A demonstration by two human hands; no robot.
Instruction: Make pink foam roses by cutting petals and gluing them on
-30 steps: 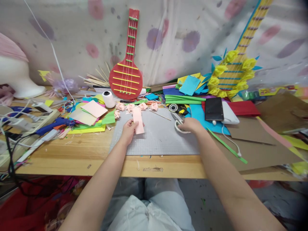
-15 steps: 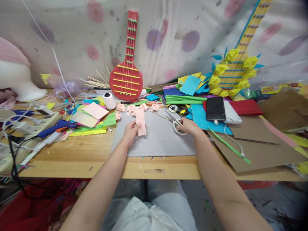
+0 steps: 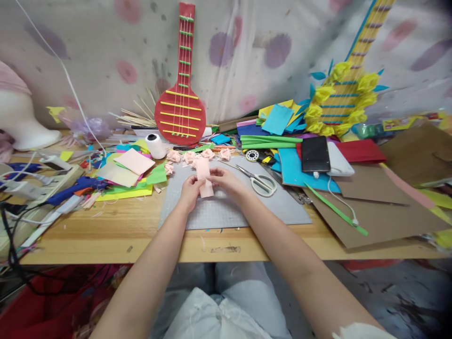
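Observation:
A pink paper strip (image 3: 203,168) stands upright between my hands, above the grey cutting mat (image 3: 229,214). On its left edge the fingers of my left hand (image 3: 190,192) are closed. My right hand (image 3: 226,181) pinches the strip from the right side. Scissors (image 3: 264,184) with pale handles lie on the mat to the right of my right hand, untouched. Just behind the strip, several pink paper flowers (image 3: 207,154) rest along the mat's back edge.
A red paper lute (image 3: 180,115) leans on the back curtain, near a white thread spool (image 3: 155,146). Stacked coloured paper (image 3: 134,162) and a blue glue gun (image 3: 76,188) lie left. A phone (image 3: 315,154) and brown cardboard (image 3: 363,226) lie right.
My right hand has let go of the scissors, which now lie on the mat. It has moved left and taken hold of the pink paper strip beside my left hand.

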